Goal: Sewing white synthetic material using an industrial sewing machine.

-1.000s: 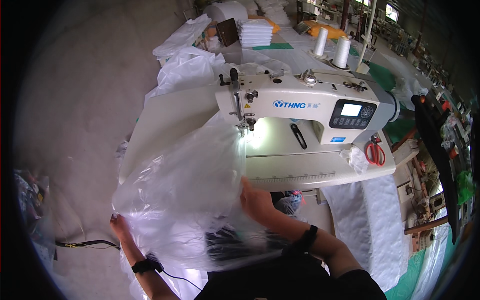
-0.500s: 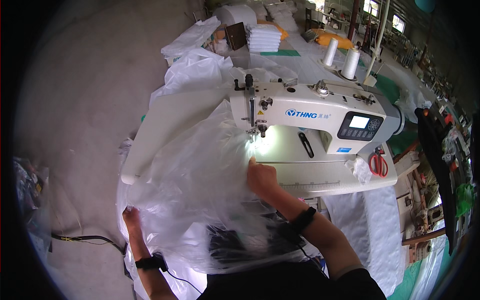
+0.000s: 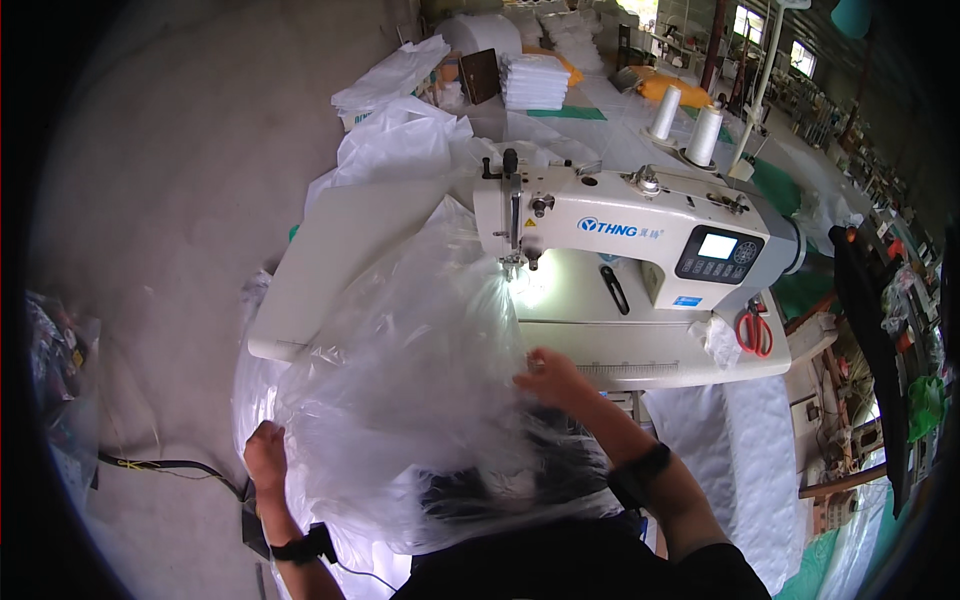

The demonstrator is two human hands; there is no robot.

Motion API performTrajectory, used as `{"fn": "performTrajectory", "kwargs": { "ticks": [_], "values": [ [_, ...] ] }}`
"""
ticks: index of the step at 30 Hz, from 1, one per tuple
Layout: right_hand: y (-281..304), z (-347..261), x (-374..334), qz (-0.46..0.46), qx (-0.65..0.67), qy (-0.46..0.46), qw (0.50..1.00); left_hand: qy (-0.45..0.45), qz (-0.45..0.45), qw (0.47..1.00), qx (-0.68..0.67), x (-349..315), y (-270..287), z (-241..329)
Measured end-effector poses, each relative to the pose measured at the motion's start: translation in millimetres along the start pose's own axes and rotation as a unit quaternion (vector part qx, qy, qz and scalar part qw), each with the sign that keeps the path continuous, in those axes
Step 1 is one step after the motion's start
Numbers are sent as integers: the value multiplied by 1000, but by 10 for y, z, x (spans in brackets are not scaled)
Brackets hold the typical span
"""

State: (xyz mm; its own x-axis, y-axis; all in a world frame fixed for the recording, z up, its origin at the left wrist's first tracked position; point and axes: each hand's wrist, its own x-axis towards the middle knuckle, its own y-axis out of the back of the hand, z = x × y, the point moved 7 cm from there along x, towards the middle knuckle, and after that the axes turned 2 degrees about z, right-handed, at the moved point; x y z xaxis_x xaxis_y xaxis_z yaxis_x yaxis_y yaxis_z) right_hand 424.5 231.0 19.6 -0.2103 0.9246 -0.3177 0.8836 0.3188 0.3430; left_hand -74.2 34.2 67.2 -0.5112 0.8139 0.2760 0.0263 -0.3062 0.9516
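A large sheet of thin, clear plastic film (image 3: pixel 400 350) spreads from the needle area of a white sewing machine (image 3: pixel 620 225) down toward my lap. Its upper right part runs under the presser foot (image 3: pixel 512 268), where a lamp glows. My right hand (image 3: pixel 553 380), fingers bent together, grips the film's right edge by the front of the machine bed. Farther left and lower, my left hand (image 3: pixel 266 458) is closed on the film's left edge. Black wristbands circle both wrists. Folds of film hide part of the machine bed and my lap.
Red-handled scissors (image 3: pixel 754 332) and a black thread snipper (image 3: pixel 614 290) lie on the machine table. Two white thread cones (image 3: pixel 703 137) stand behind. Folded white bags (image 3: pixel 535 82) are stacked at the back. A black cable (image 3: pixel 170 466) crosses the floor at left.
My right hand has drawn back from beside the needle toward me and slightly right. My left hand has shifted only a little, and the film's right edge is pulled straighter.
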Motion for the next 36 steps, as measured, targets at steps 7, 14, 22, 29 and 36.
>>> {"fn": "performTrajectory", "kwargs": {
  "ticks": [7, 14, 22, 29, 36],
  "values": [
    [-71, 742, -674, -155, 27, -103, 982, 345, 167, 923, -27, 214, 607, -1764],
    [29, 684, -830, -112, -260, 62, 957, -228, -43, 953, -196, -764, 325, 1108],
    [372, 68, -1616, -297, 364, -140, 872, -154, -195, 944, 217, -1916, -663, 1038],
    [345, 70, -1598, -246, 369, -111, 889, 74, -285, 954, -57, -2135, -2126, 405],
    [457, 901, -1296, 67, -297, 21, 952, 436, 137, 530, -714, -1459, -2870, -875]
  ]
}}
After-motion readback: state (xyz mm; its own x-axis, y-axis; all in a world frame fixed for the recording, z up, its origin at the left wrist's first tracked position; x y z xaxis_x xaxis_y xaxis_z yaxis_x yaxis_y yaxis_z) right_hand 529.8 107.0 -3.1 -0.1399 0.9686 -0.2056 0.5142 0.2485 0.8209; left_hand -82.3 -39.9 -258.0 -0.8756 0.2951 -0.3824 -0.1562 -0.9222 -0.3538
